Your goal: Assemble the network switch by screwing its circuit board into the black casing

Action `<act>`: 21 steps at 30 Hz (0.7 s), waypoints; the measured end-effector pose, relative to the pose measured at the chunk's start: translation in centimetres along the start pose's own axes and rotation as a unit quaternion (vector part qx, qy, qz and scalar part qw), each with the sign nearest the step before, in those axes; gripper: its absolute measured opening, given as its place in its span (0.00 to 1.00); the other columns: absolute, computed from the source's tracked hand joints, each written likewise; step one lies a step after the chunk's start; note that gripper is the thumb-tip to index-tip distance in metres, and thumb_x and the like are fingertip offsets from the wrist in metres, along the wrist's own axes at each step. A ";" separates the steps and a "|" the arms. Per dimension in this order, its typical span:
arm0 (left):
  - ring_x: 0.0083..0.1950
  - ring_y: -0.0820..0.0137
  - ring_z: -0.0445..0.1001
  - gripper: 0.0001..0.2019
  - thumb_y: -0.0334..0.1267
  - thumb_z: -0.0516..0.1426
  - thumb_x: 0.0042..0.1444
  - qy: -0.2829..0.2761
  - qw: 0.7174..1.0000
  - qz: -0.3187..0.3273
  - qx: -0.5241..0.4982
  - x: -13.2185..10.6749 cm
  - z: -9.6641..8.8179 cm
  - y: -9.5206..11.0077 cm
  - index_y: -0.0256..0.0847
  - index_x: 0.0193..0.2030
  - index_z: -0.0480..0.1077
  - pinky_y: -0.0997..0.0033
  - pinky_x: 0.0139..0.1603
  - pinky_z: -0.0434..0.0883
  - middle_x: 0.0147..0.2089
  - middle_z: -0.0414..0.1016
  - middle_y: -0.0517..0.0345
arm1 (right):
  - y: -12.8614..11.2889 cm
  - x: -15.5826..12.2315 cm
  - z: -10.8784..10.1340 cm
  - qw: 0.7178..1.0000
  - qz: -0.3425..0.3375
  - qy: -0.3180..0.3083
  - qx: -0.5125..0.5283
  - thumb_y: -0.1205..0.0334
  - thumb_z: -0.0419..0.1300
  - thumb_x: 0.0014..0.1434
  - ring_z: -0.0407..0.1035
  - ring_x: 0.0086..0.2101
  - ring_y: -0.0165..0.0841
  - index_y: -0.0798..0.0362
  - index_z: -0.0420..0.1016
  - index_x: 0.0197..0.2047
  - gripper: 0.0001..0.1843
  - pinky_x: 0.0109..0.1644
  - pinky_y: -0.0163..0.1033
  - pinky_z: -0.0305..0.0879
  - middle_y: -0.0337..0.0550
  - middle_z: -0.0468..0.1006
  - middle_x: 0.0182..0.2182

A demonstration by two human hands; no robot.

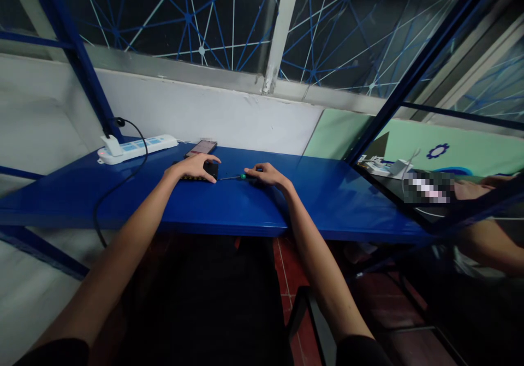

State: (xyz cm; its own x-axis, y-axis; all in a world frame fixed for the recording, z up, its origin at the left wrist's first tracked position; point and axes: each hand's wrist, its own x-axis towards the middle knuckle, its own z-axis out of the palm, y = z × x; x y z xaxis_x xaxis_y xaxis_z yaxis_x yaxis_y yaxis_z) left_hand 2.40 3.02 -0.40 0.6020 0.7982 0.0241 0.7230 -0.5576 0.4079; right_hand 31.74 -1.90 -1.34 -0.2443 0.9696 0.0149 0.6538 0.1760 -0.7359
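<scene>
My left hand [195,167] lies over a small black device [208,170] on the blue table [229,205], fingers curled round its top and side. My right hand [268,174] rests just to the right, fingers closed on the handle of a thin screwdriver with a green collar [242,176]. The metal shaft of the screwdriver points left toward the black device. A phone [201,147] lies flat just behind my left hand.
A white power strip [137,148] with a plugged-in adapter and black cable [117,183] sits at the table's back left. A blue frame post stands behind it. At the right, another person's arm [489,246] and a cluttered neighbouring bench [388,167] show.
</scene>
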 end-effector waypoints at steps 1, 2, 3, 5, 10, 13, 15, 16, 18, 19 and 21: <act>0.61 0.49 0.66 0.42 0.57 0.66 0.39 0.000 1.000 -0.001 0.003 0.0 0.0 0.1 0.46 0.63 0.65 0.54 0.57 0.64 0.62 0.68 0.45 | -0.1 -0.1 -0.1 1.000 0.011 -0.007 0.012 0.40 0.65 0.51 0.55 0.20 0.24 0.54 0.70 0.33 0.24 0.22 0.33 0.48 0.34 0.66 0.20; 0.61 0.49 0.66 0.42 0.57 0.66 0.39 0.000 1.000 -0.002 0.005 -0.1 0.0 0.1 0.46 0.63 0.65 0.54 0.57 0.64 0.62 0.68 0.45 | -0.2 -0.3 -0.1 0.999 0.024 -0.015 0.026 0.43 0.68 0.48 0.55 0.20 0.24 0.54 0.70 0.37 0.24 0.22 0.33 0.48 0.34 0.67 0.21; 0.61 0.49 0.67 0.42 0.57 0.66 0.39 0.001 1.000 -0.002 0.006 -0.1 -0.1 0.1 0.46 0.63 0.65 0.54 0.58 0.64 0.62 0.68 0.46 | -0.2 -0.3 -0.2 0.998 0.035 -0.022 0.040 0.46 0.70 0.46 0.55 0.20 0.24 0.53 0.69 0.39 0.25 0.21 0.33 0.48 0.33 0.67 0.21; 0.61 0.50 0.67 0.42 0.57 0.66 0.39 0.003 1.000 -0.002 0.004 -0.1 -0.1 0.1 0.46 0.62 0.66 0.55 0.58 0.64 0.61 0.68 0.46 | -0.2 -0.4 -0.3 0.997 0.045 -0.031 0.059 0.48 0.71 0.46 0.55 0.19 0.23 0.53 0.68 0.39 0.24 0.21 0.33 0.49 0.32 0.67 0.20; 0.61 0.51 0.67 0.42 0.57 0.66 0.38 0.001 1.000 0.000 0.002 0.0 0.0 0.0 0.46 0.61 0.66 0.56 0.57 0.65 0.62 0.68 0.46 | 0.1 0.0 -0.1 0.999 0.012 -0.029 0.015 0.38 0.63 0.52 0.56 0.19 0.23 0.55 0.67 0.23 0.27 0.22 0.33 0.49 0.36 0.66 0.18; 0.62 0.50 0.65 0.42 0.58 0.65 0.39 -0.007 1.000 -0.003 0.009 0.1 0.0 -0.2 0.46 0.63 0.65 0.56 0.58 0.64 0.64 0.66 0.45 | 0.0 0.0 0.0 1.000 0.001 -0.018 0.003 0.35 0.58 0.55 0.51 0.18 0.22 0.55 0.66 0.22 0.29 0.21 0.33 0.46 0.34 0.61 0.16; 0.63 0.50 0.65 0.42 0.58 0.65 0.40 -0.011 1.000 0.001 0.013 0.2 0.1 -0.3 0.47 0.64 0.64 0.55 0.58 0.64 0.64 0.66 0.46 | -0.3 -0.2 0.0 1.000 0.008 -0.021 0.021 0.37 0.61 0.54 0.51 0.18 0.22 0.55 0.69 0.29 0.26 0.20 0.33 0.45 0.32 0.62 0.17; 0.62 0.49 0.65 0.42 0.57 0.64 0.41 -0.012 1.000 0.004 0.012 0.2 0.1 -0.4 0.47 0.64 0.64 0.54 0.58 0.64 0.64 0.66 0.46 | -0.4 -0.3 0.0 0.999 0.015 -0.027 0.034 0.39 0.64 0.52 0.52 0.18 0.22 0.54 0.70 0.34 0.24 0.20 0.32 0.46 0.32 0.63 0.18; 0.62 0.49 0.65 0.42 0.57 0.65 0.41 -0.011 1.000 0.006 0.007 0.2 0.1 -0.5 0.48 0.64 0.64 0.53 0.58 0.64 0.64 0.66 0.46 | -0.6 -0.5 -0.1 0.997 0.033 -0.040 0.064 0.46 0.70 0.48 0.53 0.17 0.22 0.53 0.68 0.39 0.24 0.19 0.32 0.47 0.31 0.64 0.19; 0.62 0.49 0.65 0.41 0.56 0.65 0.40 -0.008 1.000 0.006 0.003 0.2 0.1 -0.5 0.48 0.63 0.65 0.53 0.57 0.64 0.63 0.66 0.46 | -0.6 -0.6 -0.2 0.995 0.040 -0.045 0.077 0.49 0.71 0.47 0.54 0.17 0.23 0.53 0.68 0.40 0.24 0.19 0.31 0.47 0.31 0.65 0.19; 0.61 0.49 0.66 0.41 0.56 0.66 0.40 -0.003 1.000 0.005 -0.003 0.1 0.0 -0.4 0.47 0.62 0.66 0.54 0.56 0.65 0.62 0.67 0.46 | -0.5 -0.5 -0.3 0.995 0.037 -0.045 0.081 0.49 0.71 0.47 0.56 0.17 0.23 0.53 0.68 0.36 0.22 0.19 0.31 0.49 0.33 0.67 0.19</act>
State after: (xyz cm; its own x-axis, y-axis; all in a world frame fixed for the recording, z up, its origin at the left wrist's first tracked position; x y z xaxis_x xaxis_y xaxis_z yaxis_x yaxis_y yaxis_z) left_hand 2.20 3.34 -0.60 0.6116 0.7908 0.0238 0.7143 -0.5649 0.4131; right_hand 31.73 -2.46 -0.74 -0.2673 0.9586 -0.0983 0.5505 0.0681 -0.8321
